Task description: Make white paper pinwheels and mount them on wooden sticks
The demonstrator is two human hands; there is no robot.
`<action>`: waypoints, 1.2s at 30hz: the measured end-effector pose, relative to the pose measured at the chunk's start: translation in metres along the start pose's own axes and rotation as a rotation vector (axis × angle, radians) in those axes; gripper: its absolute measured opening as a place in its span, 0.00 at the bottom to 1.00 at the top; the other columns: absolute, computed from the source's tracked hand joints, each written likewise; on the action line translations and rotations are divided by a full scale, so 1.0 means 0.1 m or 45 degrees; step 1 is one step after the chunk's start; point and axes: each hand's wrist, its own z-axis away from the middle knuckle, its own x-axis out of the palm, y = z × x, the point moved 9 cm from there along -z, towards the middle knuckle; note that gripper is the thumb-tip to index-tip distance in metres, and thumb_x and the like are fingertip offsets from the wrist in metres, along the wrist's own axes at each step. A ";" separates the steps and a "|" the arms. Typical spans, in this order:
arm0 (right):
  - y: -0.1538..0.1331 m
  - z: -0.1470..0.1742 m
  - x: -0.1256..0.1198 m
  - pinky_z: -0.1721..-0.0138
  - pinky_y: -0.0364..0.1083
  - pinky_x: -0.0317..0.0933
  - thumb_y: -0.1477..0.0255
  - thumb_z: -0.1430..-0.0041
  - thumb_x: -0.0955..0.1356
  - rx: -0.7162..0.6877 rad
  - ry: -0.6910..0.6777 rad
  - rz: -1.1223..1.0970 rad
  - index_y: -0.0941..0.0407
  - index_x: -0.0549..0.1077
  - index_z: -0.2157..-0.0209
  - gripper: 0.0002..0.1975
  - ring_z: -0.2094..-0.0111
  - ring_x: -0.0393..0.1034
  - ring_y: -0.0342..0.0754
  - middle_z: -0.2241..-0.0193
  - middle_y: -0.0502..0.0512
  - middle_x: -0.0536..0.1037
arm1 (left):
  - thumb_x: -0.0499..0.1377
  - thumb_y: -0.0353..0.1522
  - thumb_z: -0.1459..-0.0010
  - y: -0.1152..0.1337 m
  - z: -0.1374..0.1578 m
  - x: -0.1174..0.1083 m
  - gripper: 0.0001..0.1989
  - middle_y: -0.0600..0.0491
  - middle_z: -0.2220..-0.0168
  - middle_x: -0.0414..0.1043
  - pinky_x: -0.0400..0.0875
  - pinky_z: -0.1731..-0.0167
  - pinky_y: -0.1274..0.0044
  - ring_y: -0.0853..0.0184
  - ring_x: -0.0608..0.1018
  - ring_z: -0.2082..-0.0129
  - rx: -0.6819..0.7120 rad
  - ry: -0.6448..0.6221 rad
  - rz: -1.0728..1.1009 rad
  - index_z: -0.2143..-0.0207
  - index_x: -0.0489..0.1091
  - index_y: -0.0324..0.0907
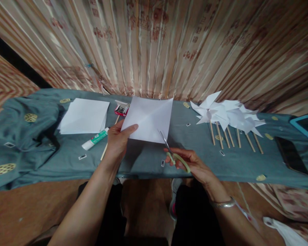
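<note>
A square white sheet of paper (150, 118) with a faint diagonal crease is raised above the cloth, its left edge pinched in my left hand (119, 138) with the thumb on top. My right hand (189, 162) has its fingers in the pale green handles of a pair of scissors (177, 158). The blades are at the sheet's lower right corner; whether they have cut into it, I cannot tell. Behind my left hand lie a small red box of metal pins (121, 109) and a wooden stick (105, 150), partly hidden by the hand.
A stack of white paper (84, 116) and a glue stick (94, 138) lie to the left. Several white paper pinwheels (227, 112) on sticks are at the right, beside a dark phone (291, 155) and a blue-framed device (306, 124). A patterned curtain (148, 48) hangs behind the cloth-covered table (146, 167).
</note>
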 end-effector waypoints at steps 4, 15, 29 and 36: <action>0.01 -0.01 0.01 0.72 0.41 0.62 0.64 0.57 0.77 -0.008 -0.033 0.001 0.55 0.79 0.56 0.24 0.72 0.69 0.42 0.69 0.54 0.80 | 0.70 0.31 0.62 -0.01 -0.01 -0.02 0.15 0.53 0.71 0.79 0.71 0.68 0.75 0.67 0.77 0.73 0.006 -0.008 -0.018 0.67 0.78 0.38; 0.01 0.00 0.03 0.68 0.43 0.66 0.66 0.54 0.76 -0.008 -0.061 0.045 0.57 0.78 0.55 0.22 0.71 0.71 0.43 0.69 0.54 0.80 | 0.70 0.31 0.62 0.01 0.00 -0.04 0.17 0.53 0.71 0.79 0.72 0.69 0.75 0.67 0.77 0.73 0.020 -0.004 -0.057 0.65 0.78 0.38; 0.14 -0.02 0.01 0.68 0.40 0.68 0.69 0.58 0.78 0.101 -0.074 -0.130 0.54 0.80 0.57 0.22 0.74 0.71 0.38 0.74 0.48 0.80 | 0.70 0.29 0.63 0.03 0.01 -0.05 0.17 0.54 0.71 0.79 0.70 0.70 0.78 0.69 0.76 0.75 0.019 -0.001 -0.038 0.65 0.79 0.39; 0.19 -0.02 -0.02 0.71 0.38 0.66 0.70 0.58 0.78 0.135 -0.025 -0.119 0.54 0.79 0.56 0.23 0.75 0.70 0.38 0.75 0.49 0.79 | 0.69 0.30 0.62 0.03 0.01 -0.05 0.16 0.54 0.70 0.80 0.71 0.67 0.76 0.68 0.77 0.72 0.027 -0.017 -0.048 0.65 0.79 0.39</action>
